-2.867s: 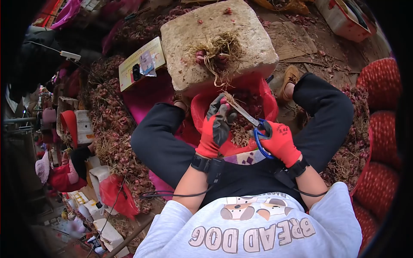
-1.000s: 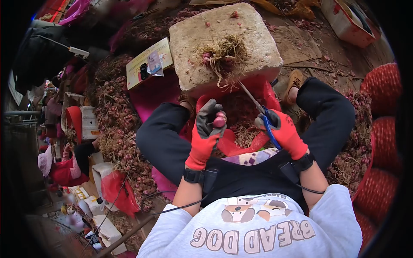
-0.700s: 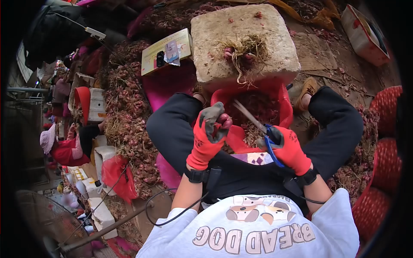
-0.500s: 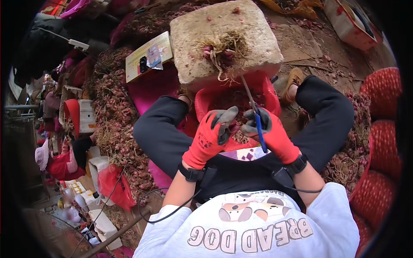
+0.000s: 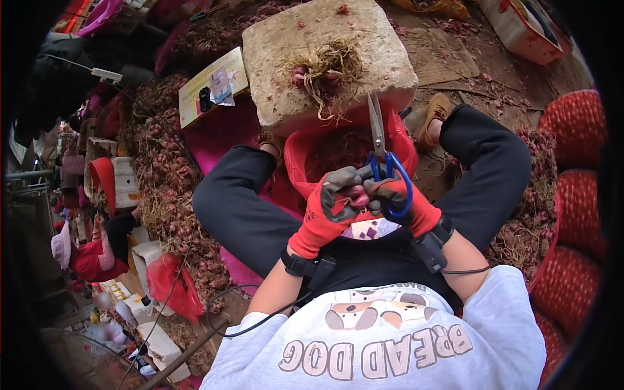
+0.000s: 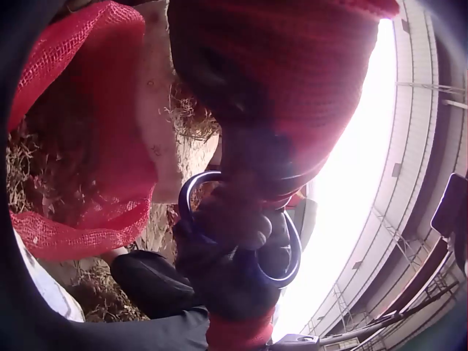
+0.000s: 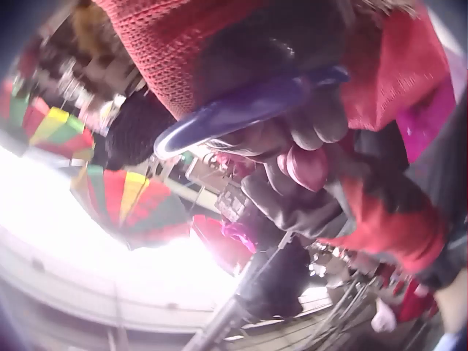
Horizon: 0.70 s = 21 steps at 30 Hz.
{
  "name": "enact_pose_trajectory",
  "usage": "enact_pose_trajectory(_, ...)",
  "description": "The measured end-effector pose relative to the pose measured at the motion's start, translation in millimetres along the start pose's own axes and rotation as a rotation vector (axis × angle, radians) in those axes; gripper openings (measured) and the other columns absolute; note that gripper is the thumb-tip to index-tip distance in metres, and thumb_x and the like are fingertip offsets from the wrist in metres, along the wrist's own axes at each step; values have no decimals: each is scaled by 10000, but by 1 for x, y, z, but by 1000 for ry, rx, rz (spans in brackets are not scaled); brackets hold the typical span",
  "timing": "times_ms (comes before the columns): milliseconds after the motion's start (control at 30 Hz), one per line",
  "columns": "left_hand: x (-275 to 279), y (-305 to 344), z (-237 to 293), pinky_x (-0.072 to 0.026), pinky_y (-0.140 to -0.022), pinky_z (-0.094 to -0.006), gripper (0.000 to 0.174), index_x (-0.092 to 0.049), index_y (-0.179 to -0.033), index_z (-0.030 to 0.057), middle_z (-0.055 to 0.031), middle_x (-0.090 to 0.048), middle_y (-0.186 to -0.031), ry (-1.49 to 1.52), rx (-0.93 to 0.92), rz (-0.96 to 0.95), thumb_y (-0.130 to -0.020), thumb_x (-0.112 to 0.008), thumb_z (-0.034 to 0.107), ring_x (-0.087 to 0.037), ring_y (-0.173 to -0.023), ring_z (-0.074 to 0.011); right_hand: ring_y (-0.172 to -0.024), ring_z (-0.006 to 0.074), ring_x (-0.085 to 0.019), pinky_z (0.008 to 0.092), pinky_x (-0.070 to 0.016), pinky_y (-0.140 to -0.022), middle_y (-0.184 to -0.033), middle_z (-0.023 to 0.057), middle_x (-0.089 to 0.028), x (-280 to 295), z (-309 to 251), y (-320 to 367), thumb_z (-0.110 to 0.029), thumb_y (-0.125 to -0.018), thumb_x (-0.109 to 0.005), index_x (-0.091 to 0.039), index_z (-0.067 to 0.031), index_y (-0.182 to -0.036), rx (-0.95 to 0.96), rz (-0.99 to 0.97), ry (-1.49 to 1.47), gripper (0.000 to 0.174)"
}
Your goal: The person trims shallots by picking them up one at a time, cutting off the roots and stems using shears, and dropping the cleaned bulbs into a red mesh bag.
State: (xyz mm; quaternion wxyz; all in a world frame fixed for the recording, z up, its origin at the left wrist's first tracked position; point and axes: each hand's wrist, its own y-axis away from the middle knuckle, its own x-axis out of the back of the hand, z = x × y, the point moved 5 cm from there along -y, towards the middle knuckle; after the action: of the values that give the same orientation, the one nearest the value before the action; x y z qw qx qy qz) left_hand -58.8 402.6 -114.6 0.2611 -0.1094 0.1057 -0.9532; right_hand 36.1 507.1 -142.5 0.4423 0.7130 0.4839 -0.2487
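Both hands wear red gloves with dark grey fingers and meet above the lap in the head view. The left hand (image 5: 329, 211) pinches pink-red shallots (image 5: 358, 196), which also show between the gloved fingertips in the right wrist view. Close against them, the right hand (image 5: 406, 205) has its fingers round the blue-handled scissors (image 5: 377, 127), whose blades point away from the body. Its fingertips touch the shallots' side. In the left wrist view the blue handle loops (image 6: 292, 256) stand out beside dark glove fingers. A rooted shallot bunch (image 5: 328, 71) lies on the pale block (image 5: 273, 39).
A red mesh bag (image 5: 299, 159) stands open between the knees, below the block. Heaped shallots (image 5: 162, 162) lie at the left, full red sacks (image 5: 575, 195) at the right. A flat yellow box (image 5: 192, 104) carries small items beside the block. Another person (image 5: 94, 250) sits far left.
The hands have come together since the earlier frames. The right hand has turned the scissors more upright and moved its fingertips to the shallots, which the left hand still holds, now lower and nearer the body.
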Motion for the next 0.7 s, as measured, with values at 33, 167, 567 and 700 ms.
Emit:
enact_pose_trajectory(33, -1, 1, -2, -494, -826, -257, 492, -489, -1196, 44, -86, -558, -1087, 85, 20, 31, -764, -712, -29, -585, -917, -120, -569, 141, -562, 275, -479, -534, -702, 56, -557, 1, 9, 0, -92, -837, -600, -547, 22, -1061, -74, -17, -241, 256)
enact_pose_trajectory(167, 3, 0, -8, -450, -895, -261, 564, -437, -1267, 32, -73, -538, -1143, 292, 123, 180, -766, -678, -65, -546, -1024, -119, -580, 140, -565, 281, -476, -515, -749, 47, -588, 20, 20, 2, -156, -839, -634, -562, -5, -1032, -90, 76, 125, 255)
enact_pose_trajectory(567, 237, 117, 59, -499, -714, -232, 318, -540, -1146, 10, -36, -569, -936, -347, 184, 994, -833, -578, -34, -550, -781, -97, -675, 79, -537, 259, -433, -619, -755, 16, -624, 55, -58, 14, -207, -807, -712, -597, -30, -940, 553, 583, 858, 250)
enact_pose_trajectory(700, 301, 270, -37, -461, -634, -214, 382, -533, -1154, 21, -46, -576, -964, -379, 570, 857, -790, -594, -76, -553, -744, -96, -736, 65, -557, 234, -439, -674, -800, 10, -645, 46, -60, 9, -159, -839, -664, -604, -21, -988, 522, 514, 819, 212)
